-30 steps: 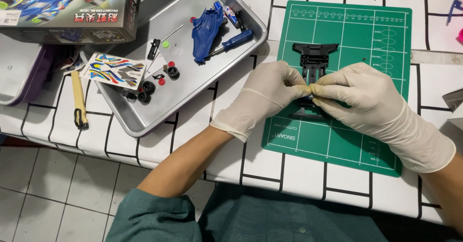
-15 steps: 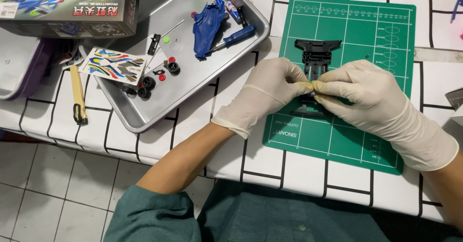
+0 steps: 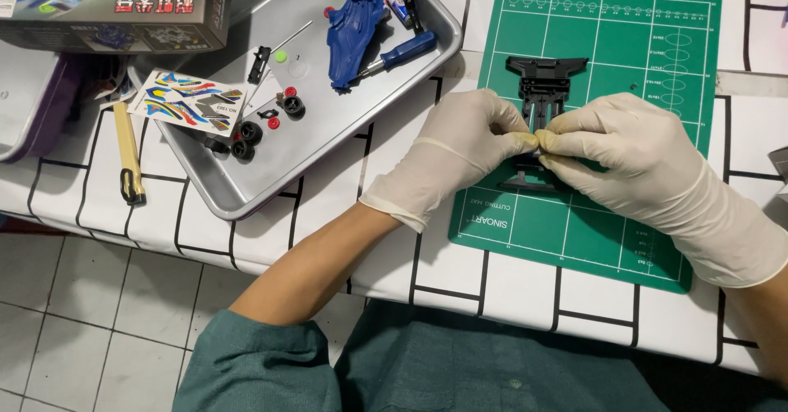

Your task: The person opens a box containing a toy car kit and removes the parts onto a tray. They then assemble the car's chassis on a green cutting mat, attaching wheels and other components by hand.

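A black plastic toy-car chassis (image 3: 543,84) lies on a green cutting mat (image 3: 657,59). Both my hands wear cream latex gloves and meet over the chassis middle. My left hand (image 3: 464,149) pinches it from the left; my right hand (image 3: 628,145) pinches it from the right, the fingertips touching at a small part I cannot make out. The near half of the chassis is hidden under my fingers.
A metal tray (image 3: 328,145) at the left holds a blue car body (image 3: 351,30), a blue-handled screwdriver (image 3: 398,52), black wheels (image 3: 245,139), small red parts and a sticker sheet (image 3: 193,103). A yellow-handled tool (image 3: 128,151) lies left of the tray. A kit box (image 3: 115,6) stands at the far left.
My hands stay pinched together on the chassis. The view has shifted slightly, nothing else moved.
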